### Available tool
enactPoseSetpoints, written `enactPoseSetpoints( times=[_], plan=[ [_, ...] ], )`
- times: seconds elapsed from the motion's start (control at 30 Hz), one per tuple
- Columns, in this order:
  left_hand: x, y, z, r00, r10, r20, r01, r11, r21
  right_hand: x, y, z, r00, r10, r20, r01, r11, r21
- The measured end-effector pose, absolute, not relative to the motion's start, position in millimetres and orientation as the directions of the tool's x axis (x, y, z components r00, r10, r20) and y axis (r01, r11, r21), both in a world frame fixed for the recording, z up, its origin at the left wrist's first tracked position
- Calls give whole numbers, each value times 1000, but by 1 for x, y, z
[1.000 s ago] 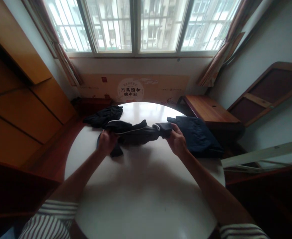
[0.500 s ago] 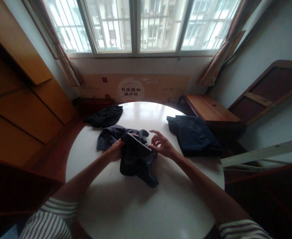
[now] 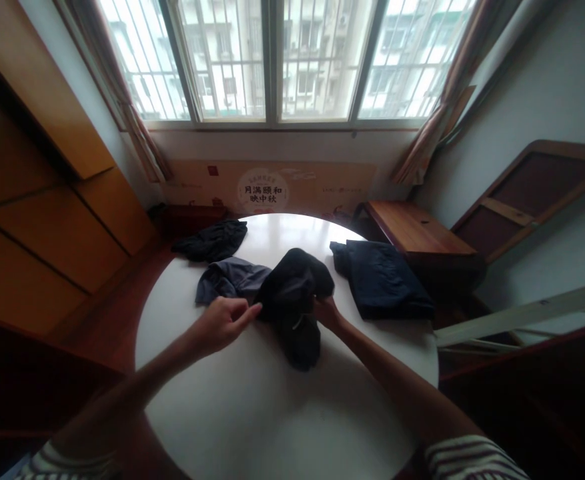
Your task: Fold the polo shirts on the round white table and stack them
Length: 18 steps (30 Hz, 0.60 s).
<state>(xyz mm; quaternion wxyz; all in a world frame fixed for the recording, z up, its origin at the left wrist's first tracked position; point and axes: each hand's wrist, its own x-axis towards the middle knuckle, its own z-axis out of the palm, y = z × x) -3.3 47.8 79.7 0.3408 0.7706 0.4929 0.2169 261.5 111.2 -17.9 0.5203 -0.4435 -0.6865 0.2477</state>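
A crumpled dark garment [image 3: 295, 283] is bunched above the middle of the round white table [image 3: 292, 407], one part hanging down toward me. A short white line, perhaps a cord or trim, shows on its lower part. My right hand [image 3: 326, 312] grips its right side, with the fingers partly hidden behind the cloth. My left hand [image 3: 227, 323] is closed, thumb and forefinger pinching the garment's left edge. Behind the left hand lies grey-blue cloth [image 3: 232, 277]; I cannot tell whether it belongs to the same garment.
A folded navy garment [image 3: 387, 280] lies at the table's right. Black cloth [image 3: 211, 240] is heaped at the far left edge. Beyond the table stand a low wooden bench [image 3: 417, 227] on the right and a barred window [image 3: 272, 67]. Wooden cabinets [image 3: 47, 233] line the left.
The dark garment has been turned over and shifted right. My right hand has closed on its right side, while the left has moved to its left edge. The white strip has gone from view.
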Motion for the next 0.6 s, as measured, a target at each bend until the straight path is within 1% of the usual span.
enactPoseSetpoints(
  times=[0.03, 0.07, 0.1, 0.2, 0.27, 0.37, 0.43, 0.5, 0.57, 0.6],
  plan=[
    [-1, 43, 73, 492, 864, -101, 598, -251, 761, 261, 112, -10, -22, 865, 502, 339, 478, -810],
    [2, 38, 67, 550, 821, -153, 567, -233, 790, 259, 112, 1, 27, 861, 508, 331, 472, -817],
    [7, 34, 60, 581, 800, -151, 525, -227, 820, 256, 110, 14, 77, 853, 516, 330, 466, -821],
    [27, 28, 47, 553, 833, 23, 342, -252, 905, 241, 99, 55, 193, 813, 549, 358, 463, -811],
    [44, 30, 43, 532, 839, 117, 217, -269, 939, 228, 89, 79, 190, 785, 589, 387, 492, -780],
    [70, 41, 41, 479, 846, 234, 82, -308, 948, 215, 78, 105, 155, 741, 653, 402, 556, -727],
    [78, 51, 43, 422, 869, 257, 57, -308, 950, 216, 77, 120, 161, 708, 688, 402, 589, -701],
    [70, 60, 51, 401, 886, 233, 36, -269, 962, 229, 77, 135, 190, 678, 710, 388, 612, -689],
    [41, 62, 66, 399, 891, 216, -26, -224, 974, 252, 75, 151, 202, 678, 707, 354, 623, -698],
    [21, 61, 75, 386, 895, 223, -80, -209, 975, 266, 71, 158, 192, 695, 693, 320, 623, -714]
  ],
)
